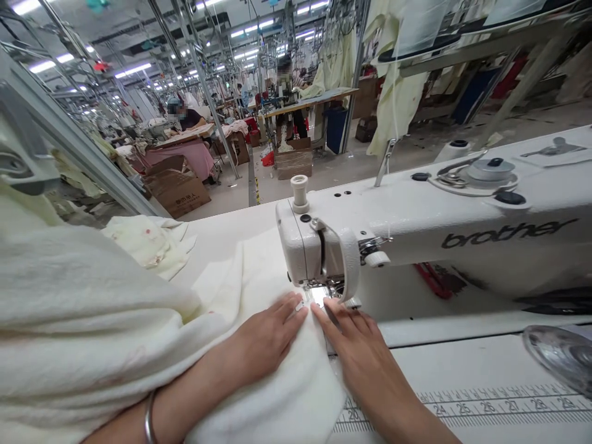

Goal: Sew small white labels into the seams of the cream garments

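My left hand [266,339] lies flat on a cream, soft-looking cloth [296,382], its fingertips just left of the presser foot. My right hand [363,351] rests at the cloth's right edge, thumb and forefinger stretched towards the needle area. A slim dark grey shape shows between that thumb and forefinger; I cannot tell whether it is a tool or a shadow. The white sewing machine [305,243] stands over the cloth, with a small lit spot at its needle. My fingers partly hide the presser foot. A metal bangle [148,419] circles my left wrist.
Bulky cream cloth [83,308] piles up at left, with a spotted cloth piece [150,243] behind it. A printed ruler scale [485,407] runs along the table's front right. Red-handled scissors or a similar tool [435,280] lie beneath the machine arm. People work at tables beyond.
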The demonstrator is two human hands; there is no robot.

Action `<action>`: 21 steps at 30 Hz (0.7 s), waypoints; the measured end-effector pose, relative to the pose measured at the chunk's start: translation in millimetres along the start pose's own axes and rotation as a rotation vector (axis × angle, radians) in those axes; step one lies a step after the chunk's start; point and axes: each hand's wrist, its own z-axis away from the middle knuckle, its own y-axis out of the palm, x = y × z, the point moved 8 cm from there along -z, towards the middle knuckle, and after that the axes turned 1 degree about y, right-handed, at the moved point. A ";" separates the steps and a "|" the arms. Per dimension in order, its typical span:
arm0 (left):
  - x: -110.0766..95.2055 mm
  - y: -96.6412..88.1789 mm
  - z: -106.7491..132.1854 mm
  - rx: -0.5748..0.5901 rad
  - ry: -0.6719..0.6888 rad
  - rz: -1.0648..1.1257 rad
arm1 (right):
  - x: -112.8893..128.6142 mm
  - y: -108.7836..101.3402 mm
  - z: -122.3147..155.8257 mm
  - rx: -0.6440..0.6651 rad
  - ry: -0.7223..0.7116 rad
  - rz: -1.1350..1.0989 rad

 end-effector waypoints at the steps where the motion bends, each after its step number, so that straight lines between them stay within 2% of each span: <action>1: 0.3 0.1 0.1 -0.001 0.002 -0.001 | -0.1 -1.2 0.3 -0.004 0.000 0.007; 12: 7.2 -9.2 -3.3 -0.080 0.015 0.024 | -1.0 4.7 3.9 0.022 0.006 0.021; 21: 20.2 0.1 -4.8 -0.043 -0.065 0.063 | -0.9 6.4 9.9 0.020 0.035 -0.033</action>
